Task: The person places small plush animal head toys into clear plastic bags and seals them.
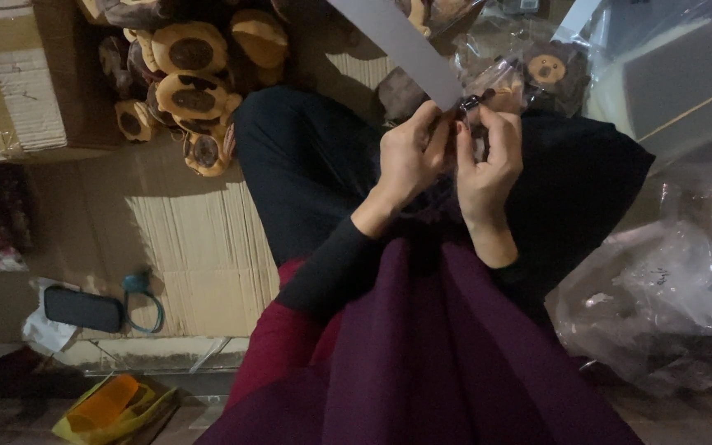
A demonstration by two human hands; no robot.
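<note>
My left hand (pixel 409 156) and my right hand (pixel 488 161) meet above my lap, fingertips pinched together on a small dark metal clasp (pixel 470 103). The clasp hangs at the edge of a small brown plush toy (pixel 500 86) wrapped in clear plastic. A long grey strip (pixel 397 37) runs up and to the left from my left fingers. I sit with black-trousered legs (pixel 306 156) folded and a dark purple garment (pixel 447 346) over my lap.
A pile of brown-and-tan plush toys (pixel 191 82) lies on flattened cardboard (pixel 191 239) at upper left, beside a cardboard box (pixel 18 82). More bagged toys (pixel 550 70) sit ahead. Crumpled clear bags (pixel 669 305) lie at right. A dark phone (pixel 82 309) and yellow bag (pixel 117 408) lie at lower left.
</note>
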